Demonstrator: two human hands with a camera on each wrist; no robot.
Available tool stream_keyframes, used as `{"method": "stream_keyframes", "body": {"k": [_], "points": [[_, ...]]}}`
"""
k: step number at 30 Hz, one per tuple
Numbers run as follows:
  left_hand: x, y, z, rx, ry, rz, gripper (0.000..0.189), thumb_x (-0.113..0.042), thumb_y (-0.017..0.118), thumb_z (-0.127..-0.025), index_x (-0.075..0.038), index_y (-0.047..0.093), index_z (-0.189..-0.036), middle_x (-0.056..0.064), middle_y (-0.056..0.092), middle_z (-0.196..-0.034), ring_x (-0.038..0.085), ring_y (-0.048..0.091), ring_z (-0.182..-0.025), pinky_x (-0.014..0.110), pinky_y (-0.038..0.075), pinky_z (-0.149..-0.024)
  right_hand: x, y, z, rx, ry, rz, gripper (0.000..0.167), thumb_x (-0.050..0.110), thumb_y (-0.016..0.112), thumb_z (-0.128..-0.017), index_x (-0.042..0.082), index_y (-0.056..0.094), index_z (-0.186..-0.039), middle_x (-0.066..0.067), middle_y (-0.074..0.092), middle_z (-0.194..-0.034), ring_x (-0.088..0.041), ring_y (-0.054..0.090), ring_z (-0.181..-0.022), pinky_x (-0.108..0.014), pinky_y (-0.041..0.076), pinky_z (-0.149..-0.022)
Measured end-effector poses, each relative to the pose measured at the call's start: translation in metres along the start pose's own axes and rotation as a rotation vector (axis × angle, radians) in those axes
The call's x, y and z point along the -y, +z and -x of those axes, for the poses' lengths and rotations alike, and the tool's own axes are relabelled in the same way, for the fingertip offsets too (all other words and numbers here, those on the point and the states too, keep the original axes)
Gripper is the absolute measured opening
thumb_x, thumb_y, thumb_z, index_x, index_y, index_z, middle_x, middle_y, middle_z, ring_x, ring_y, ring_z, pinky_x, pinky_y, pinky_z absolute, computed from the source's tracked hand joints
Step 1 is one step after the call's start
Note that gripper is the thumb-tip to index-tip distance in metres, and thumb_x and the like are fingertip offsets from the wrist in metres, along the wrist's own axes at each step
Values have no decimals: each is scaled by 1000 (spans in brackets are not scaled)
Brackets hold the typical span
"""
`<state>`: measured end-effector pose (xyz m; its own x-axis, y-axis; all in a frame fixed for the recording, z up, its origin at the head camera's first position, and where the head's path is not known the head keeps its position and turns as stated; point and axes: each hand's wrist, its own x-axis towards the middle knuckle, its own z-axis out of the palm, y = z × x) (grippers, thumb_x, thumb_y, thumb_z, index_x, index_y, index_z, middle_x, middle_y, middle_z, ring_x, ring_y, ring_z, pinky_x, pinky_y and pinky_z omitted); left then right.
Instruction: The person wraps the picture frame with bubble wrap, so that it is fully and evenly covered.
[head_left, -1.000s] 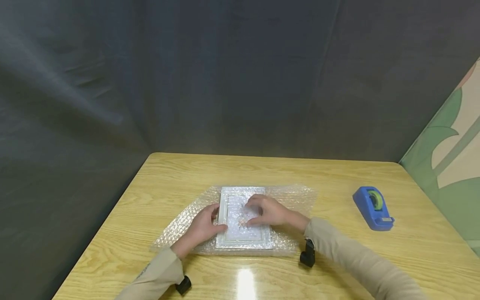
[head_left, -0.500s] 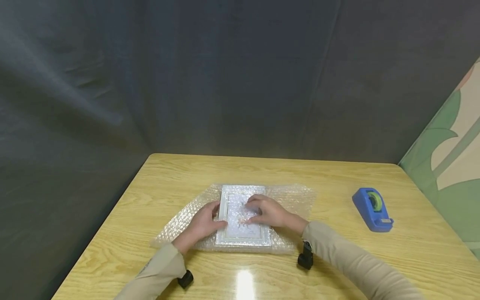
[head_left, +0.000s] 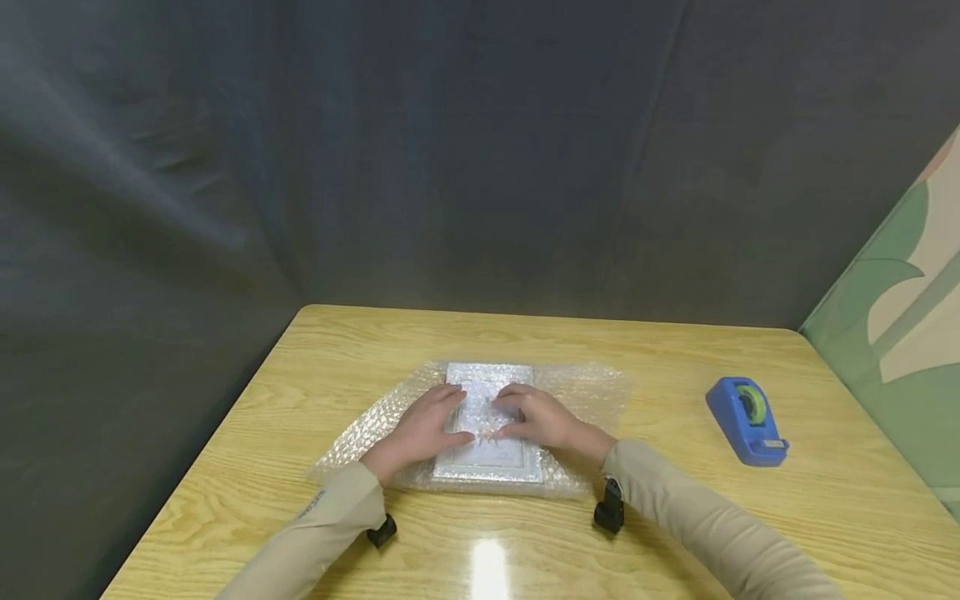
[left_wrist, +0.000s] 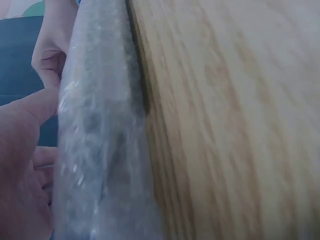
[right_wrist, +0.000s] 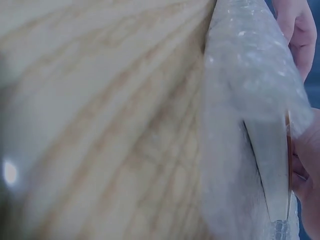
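Note:
A white picture frame lies on clear bubble wrap, with a layer of the wrap over its face. My left hand rests on the left part of the covered frame, thumb and fingers spread apart. Opposite it, my right hand touches the middle of the frame with bent fingers, thumb apart from them. In the left wrist view the bubble wrap covers the frame's near side. From the right wrist, the frame's side shows through an opening in the wrap.
A blue tape dispenser with a green-yellow roll stands at the right of the wooden table. Loose wrap spreads out left and right of the frame. A dark curtain hangs behind the table.
My left hand has moved from the frame's left edge up and inward onto its face, nearer the right hand. The frame and wrap have shifted slightly away. My right hand stays nearly still.

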<state>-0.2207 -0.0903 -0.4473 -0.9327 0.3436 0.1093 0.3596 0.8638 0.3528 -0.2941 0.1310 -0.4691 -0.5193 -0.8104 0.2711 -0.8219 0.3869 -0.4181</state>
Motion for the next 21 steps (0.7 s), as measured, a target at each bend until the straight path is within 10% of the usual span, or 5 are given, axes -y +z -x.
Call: {"method": "stream_keyframes", "body": {"k": [21], "points": [[-2, 11, -8, 100, 2, 11, 71, -44, 59, -83, 1, 38, -135, 13, 32, -144, 30, 24, -134, 46, 22, -108, -12, -14, 9, -100, -14, -2, 51, 31, 72, -76, 2, 59, -115, -6, 59, -112, -19, 55, -102, -37, 45, -91]]}}
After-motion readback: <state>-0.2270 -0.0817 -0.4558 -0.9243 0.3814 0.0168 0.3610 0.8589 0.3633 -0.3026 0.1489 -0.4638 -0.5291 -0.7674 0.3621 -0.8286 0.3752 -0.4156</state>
